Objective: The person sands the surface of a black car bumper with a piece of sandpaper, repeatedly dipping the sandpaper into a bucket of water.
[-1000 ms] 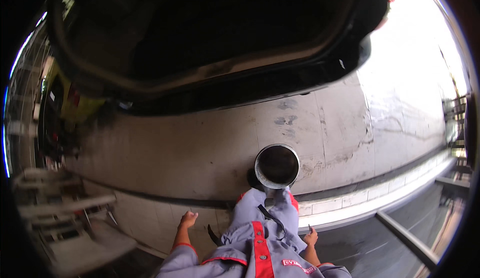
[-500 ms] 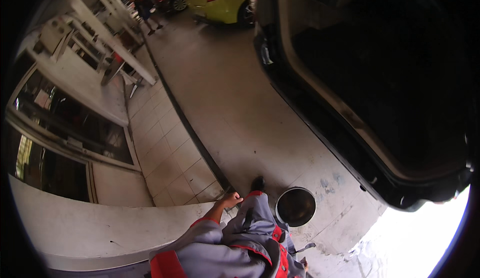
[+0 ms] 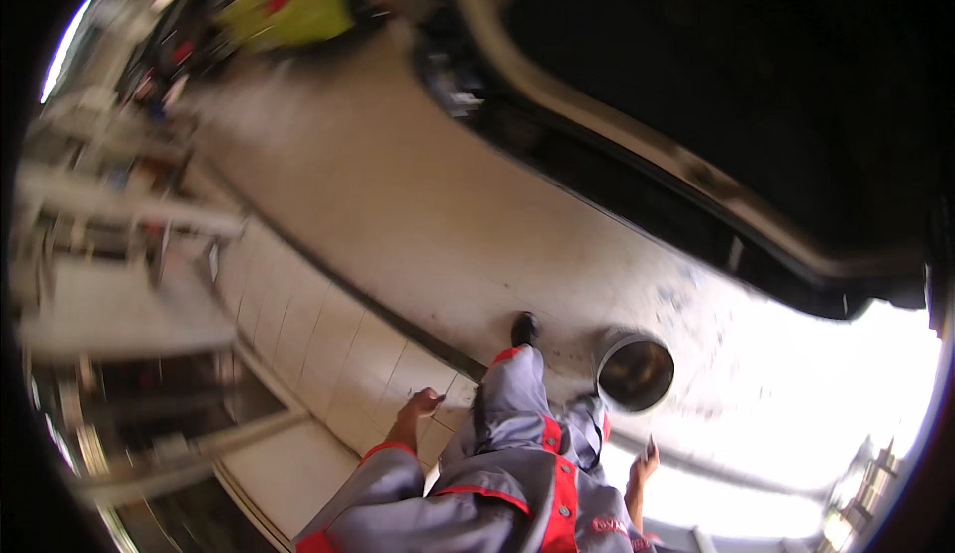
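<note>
My left hand [image 3: 425, 403] hangs beside my left leg, above the tiled ledge, with its fingers partly curled. Motion smears the fingertips, so whether they hold anything is unclear. On the other side of my body my right hand [image 3: 646, 465] is low, near my hip, its fingers small and blurred. Ahead of that hand a round dark bucket [image 3: 637, 372] stands on the floor. Neither hand touches it. My grey and red work clothes and one dark shoe [image 3: 525, 329] show between the hands.
A dark vehicle with a large opening [image 3: 716, 185] fills the upper right. Along the left runs a tiled ledge [image 3: 328, 324] with a dark edge strip, beside a wall with windows [image 3: 159, 394]. A yellow car [image 3: 298, 6] stands at the far end. Strong light floods the lower right.
The view has swung round and blurred, and the bucket now sits farther right in it. My right hand has come more fully into view. Both hands remain apart from the bucket.
</note>
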Demonstrator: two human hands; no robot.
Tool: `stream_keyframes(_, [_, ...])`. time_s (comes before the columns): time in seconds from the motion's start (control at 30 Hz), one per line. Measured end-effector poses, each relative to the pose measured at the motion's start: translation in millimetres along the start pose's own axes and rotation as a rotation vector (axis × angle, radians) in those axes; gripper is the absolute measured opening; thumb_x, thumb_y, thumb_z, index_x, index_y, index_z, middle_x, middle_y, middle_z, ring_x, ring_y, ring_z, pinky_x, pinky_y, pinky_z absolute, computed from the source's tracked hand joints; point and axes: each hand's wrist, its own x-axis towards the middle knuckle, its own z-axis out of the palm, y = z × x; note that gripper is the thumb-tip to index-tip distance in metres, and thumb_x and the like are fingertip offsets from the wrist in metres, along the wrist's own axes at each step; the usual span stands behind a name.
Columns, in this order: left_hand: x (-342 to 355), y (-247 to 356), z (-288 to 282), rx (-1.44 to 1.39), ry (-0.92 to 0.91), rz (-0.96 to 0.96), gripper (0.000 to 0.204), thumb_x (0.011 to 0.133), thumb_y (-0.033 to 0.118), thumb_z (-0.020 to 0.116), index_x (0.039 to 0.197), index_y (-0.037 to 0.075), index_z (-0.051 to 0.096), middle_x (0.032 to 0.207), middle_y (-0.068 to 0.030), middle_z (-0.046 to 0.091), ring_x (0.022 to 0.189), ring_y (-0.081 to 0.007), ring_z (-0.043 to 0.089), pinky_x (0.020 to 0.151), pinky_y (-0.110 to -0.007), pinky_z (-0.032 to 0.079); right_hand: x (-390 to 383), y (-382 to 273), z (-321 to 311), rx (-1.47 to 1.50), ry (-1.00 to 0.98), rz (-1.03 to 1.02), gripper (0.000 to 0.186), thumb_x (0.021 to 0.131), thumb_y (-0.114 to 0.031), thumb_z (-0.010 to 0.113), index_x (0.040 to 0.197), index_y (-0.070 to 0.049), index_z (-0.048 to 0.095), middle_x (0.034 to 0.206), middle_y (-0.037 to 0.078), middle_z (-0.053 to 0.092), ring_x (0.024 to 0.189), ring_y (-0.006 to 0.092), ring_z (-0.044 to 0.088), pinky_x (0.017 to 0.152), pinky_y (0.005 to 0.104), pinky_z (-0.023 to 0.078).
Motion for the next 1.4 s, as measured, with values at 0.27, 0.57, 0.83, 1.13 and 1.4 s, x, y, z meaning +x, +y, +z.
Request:
stream_keyframes(0.27, [49.4, 125.6, -169.9, 0.193, 0.226, 0.227, 0.049, 0.089, 0.046, 0.062, 0.114, 0.004, 0.059, 0.106, -0.0153, 0.068, 0.1, -0.0305, 0.065, 0.088, -0.039, 0.051, -113.6, -41.6, 70.6, -0.357, 0.248, 0.316, 0.037, 0.092, -0.009, 0.045, 0.126, -0.002, 0.058, 0.08, 0.024, 0.063, 0.069, 0.0339, 0.061, 0.068, 0.0434, 0.046])
stream_keyframes(0.57, [174.8, 328.2, -65.7, 0.279, 0.002, 0.611, 0.055, 0.088, 0.037, 0.066, 0.128, 0.002, 0.053, 0.115, -0.0191, 0.065, 0.103, -0.0244, 0.065, 0.088, -0.035, 0.051, -155.4, -5.5, 157.2, 0.021, 0.341, 0.726, 0.036, 0.095, -0.005, 0.042, 0.128, 0.003, 0.055, 0.123, 0.022, 0.061, 0.117, 0.0317, 0.058, 0.1, 0.0372, 0.042])
stream_keyframes(0.83, [250.1, 442.8, 165.3, 0.663, -0.46, 0.531, 0.118, 0.08, 0.066, 0.06, 0.145, -0.015, 0.003, 0.148, -0.037, 0.024, 0.138, -0.0432, 0.031, 0.114, -0.041, 0.028, -282.8, -32.4, 366.4, 0.301, 0.446, 1.18, 0.038, 0.095, -0.005, 0.043, 0.129, 0.007, 0.052, 0.128, 0.022, 0.058, 0.119, 0.0332, 0.054, 0.104, 0.0372, 0.037])
stream_keyframes(1.13, [298.9, 400.3, 270.1, 0.334, -0.286, 0.676, 0.093, 0.091, 0.035, 0.06, 0.149, -0.006, -0.001, 0.152, -0.0311, 0.018, 0.141, -0.0395, 0.025, 0.116, -0.04, 0.022, -322.6, -133.2, 535.0, 0.512, 0.45, 1.357, 0.037, 0.096, -0.011, 0.043, 0.128, 0.004, 0.055, 0.126, 0.024, 0.059, 0.116, 0.0371, 0.056, 0.1, 0.041, 0.04])
stream_keyframes(1.4, [328.0, 387.4, 275.3, 0.259, -0.213, 0.591, 0.051, 0.09, 0.017, 0.058, 0.132, -0.001, 0.034, 0.135, -0.0229, 0.047, 0.128, -0.0345, 0.045, 0.105, -0.041, 0.035, -271.6, -107.3, 492.5, 0.563, 0.65, 1.145, 0.064, 0.099, -0.05, 0.043, 0.124, 0.008, 0.056, 0.128, 0.024, 0.057, 0.116, 0.0331, 0.057, 0.101, 0.0426, 0.043])
